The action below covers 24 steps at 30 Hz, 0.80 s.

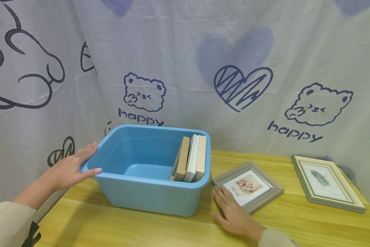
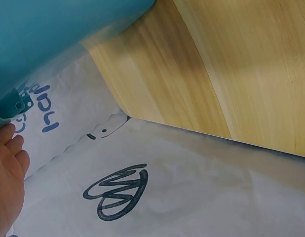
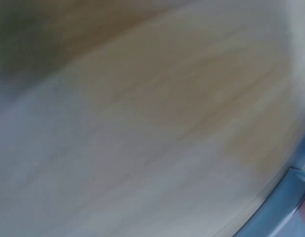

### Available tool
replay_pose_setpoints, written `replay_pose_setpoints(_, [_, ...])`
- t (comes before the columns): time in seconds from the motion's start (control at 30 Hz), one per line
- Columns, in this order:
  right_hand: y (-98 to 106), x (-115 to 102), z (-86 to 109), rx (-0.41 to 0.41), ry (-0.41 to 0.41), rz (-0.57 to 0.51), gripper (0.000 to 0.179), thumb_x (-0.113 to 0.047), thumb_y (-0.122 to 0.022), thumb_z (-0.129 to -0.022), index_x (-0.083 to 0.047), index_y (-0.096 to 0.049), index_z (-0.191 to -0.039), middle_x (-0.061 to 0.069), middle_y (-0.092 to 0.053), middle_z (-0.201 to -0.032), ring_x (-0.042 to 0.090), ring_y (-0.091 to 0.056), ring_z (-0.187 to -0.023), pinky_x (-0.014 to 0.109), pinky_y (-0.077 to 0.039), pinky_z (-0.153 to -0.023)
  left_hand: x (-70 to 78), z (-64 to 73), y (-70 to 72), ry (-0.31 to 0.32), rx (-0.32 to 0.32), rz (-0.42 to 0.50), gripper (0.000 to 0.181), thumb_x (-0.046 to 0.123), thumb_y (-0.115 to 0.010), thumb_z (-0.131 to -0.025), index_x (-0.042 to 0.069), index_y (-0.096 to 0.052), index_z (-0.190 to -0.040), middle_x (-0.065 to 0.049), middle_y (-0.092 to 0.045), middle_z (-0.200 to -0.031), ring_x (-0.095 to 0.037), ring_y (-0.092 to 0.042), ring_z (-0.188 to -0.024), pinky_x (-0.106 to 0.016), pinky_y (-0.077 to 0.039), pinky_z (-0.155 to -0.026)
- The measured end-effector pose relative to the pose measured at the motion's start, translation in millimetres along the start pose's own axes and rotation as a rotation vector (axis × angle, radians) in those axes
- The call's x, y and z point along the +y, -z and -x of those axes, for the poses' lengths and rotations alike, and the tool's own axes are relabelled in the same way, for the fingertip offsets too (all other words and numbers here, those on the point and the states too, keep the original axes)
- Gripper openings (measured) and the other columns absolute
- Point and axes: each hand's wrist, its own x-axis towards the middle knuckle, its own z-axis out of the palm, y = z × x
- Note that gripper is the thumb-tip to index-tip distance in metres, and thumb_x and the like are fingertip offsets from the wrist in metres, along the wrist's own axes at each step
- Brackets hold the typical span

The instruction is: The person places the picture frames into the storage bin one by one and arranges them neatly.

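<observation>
My left hand rests on the left rim of a blue plastic bin, its thumb over the front corner. In the left wrist view the fingers touch the underside of the bin's edge. My right hand lies with extended fingers on the left edge of a grey-brown picture frame with a flower print, flat on the table right of the bin. Inside the bin, at its right end, three thin frame-like pieces stand on edge: brown, white and cream. The right wrist view is mostly blurred.
Farther right on the yellow wooden table, a cream and grey picture frame with a leaf print lies flat. A white cloth with bear and heart drawings hangs behind and to the left.
</observation>
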Motion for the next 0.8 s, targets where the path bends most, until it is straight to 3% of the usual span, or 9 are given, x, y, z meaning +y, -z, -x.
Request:
replay_pose_setpoints(0.07, [-1,-3,-2.5,-0.008,-0.018,-0.01,0.063,-0.033,-0.055,-0.089,0.008,-0.041,-0.135,0.023,-0.037,-0.144,0.041,-0.03,-0.135,0.028,-0.004,-0.116,0.1,0.2,0.5,0.002,-0.001,0.002,0.079,0.044,-0.057,-0.086,-0.002,-0.029,-0.143,-0.023,-0.027,-0.149,-0.051,-0.031,-0.13,-0.069,-0.028,-0.098])
replay_pose_setpoints(0.13, [-1,-5,-4.9,-0.027,-0.04,-0.015,0.063,-0.033,-0.053,-0.09,0.009,-0.04,-0.135,0.024,-0.034,-0.146,0.041,-0.028,-0.137,0.029,-0.002,-0.117,0.0,0.4,0.9,0.004,-0.001,0.004,0.079,0.044,-0.057,-0.086,-0.003,-0.029,-0.143,-0.023,-0.027,-0.149,-0.051,-0.031,-0.13,-0.068,-0.028,-0.098])
replay_pose_setpoints(0.23, [1,-7,-7.0,-0.064,-0.072,-0.011,0.063,-0.034,-0.051,-0.091,0.008,-0.038,-0.136,0.023,-0.031,-0.147,0.039,-0.026,-0.138,0.043,-0.014,-0.115,0.3,0.4,1.4,0.001,0.001,0.009,0.079,0.044,-0.057,-0.086,-0.003,-0.029,-0.143,-0.024,-0.027,-0.149,-0.05,-0.03,-0.131,-0.067,-0.028,-0.099])
replay_pose_setpoints(0.33, [4,-5,-6.9,-0.026,-0.056,-0.007,0.059,-0.031,-0.054,-0.09,0.006,-0.042,-0.134,0.022,-0.037,-0.145,0.037,-0.033,-0.136,0.046,-0.023,-0.111,0.5,0.3,1.5,-0.002,0.004,0.013,0.078,0.044,-0.057,-0.086,-0.003,-0.03,-0.143,-0.024,-0.028,-0.149,-0.05,-0.031,-0.131,-0.066,-0.028,-0.1])
replay_pose_setpoints(0.4, [8,-1,-7.2,0.062,-0.002,0.008,0.054,-0.025,-0.06,-0.087,0.006,-0.049,-0.129,0.021,-0.046,-0.138,0.036,-0.042,-0.13,0.042,-0.028,-0.109,0.7,0.2,1.5,-0.004,0.007,0.01,0.078,0.044,-0.057,-0.086,-0.003,-0.03,-0.142,-0.024,-0.028,-0.149,-0.05,-0.031,-0.131,-0.066,-0.029,-0.1])
replay_pose_setpoints(0.5, [16,10,-10.8,0.272,0.12,0.048,0.041,-0.016,-0.064,-0.081,0.007,-0.061,-0.116,0.021,-0.062,-0.119,0.036,-0.059,-0.111,0.041,-0.043,-0.099,0.8,-0.2,1.3,-0.009,0.012,0.003,0.078,0.044,-0.057,-0.086,-0.003,-0.03,-0.143,-0.023,-0.028,-0.149,-0.05,-0.032,-0.13,-0.067,-0.03,-0.099])
replay_pose_setpoints(0.6, [27,26,-16.1,0.472,0.213,0.093,0.032,-0.019,-0.055,-0.089,0.007,-0.065,-0.103,0.019,-0.067,-0.101,0.033,-0.064,-0.093,0.045,-0.052,-0.082,0.6,0.7,0.4,-0.008,0.016,-0.001,0.078,0.044,-0.057,-0.086,-0.003,-0.03,-0.143,-0.023,-0.029,-0.149,-0.05,-0.032,-0.13,-0.067,-0.03,-0.098])
replay_pose_setpoints(0.7, [39,41,-18.3,0.598,0.221,0.1,0.046,-0.03,-0.041,-0.097,0.009,-0.065,-0.096,0.019,-0.066,-0.092,0.033,-0.062,-0.085,0.042,-0.05,-0.078,-0.2,0.4,-0.4,-0.008,0.016,-0.003,0.078,0.044,-0.057,-0.086,-0.003,-0.03,-0.143,-0.024,-0.029,-0.149,-0.05,-0.032,-0.13,-0.068,-0.03,-0.098])
replay_pose_setpoints(0.8, [49,56,-16.1,0.649,0.171,0.095,0.053,-0.036,-0.037,-0.098,0.01,-0.063,-0.096,0.021,-0.064,-0.092,0.036,-0.06,-0.085,0.04,-0.044,-0.084,-0.9,0.2,-0.7,-0.009,0.017,-0.008,0.078,0.044,-0.057,-0.086,-0.003,-0.03,-0.143,-0.023,-0.029,-0.149,-0.049,-0.032,-0.131,-0.068,-0.031,-0.097])
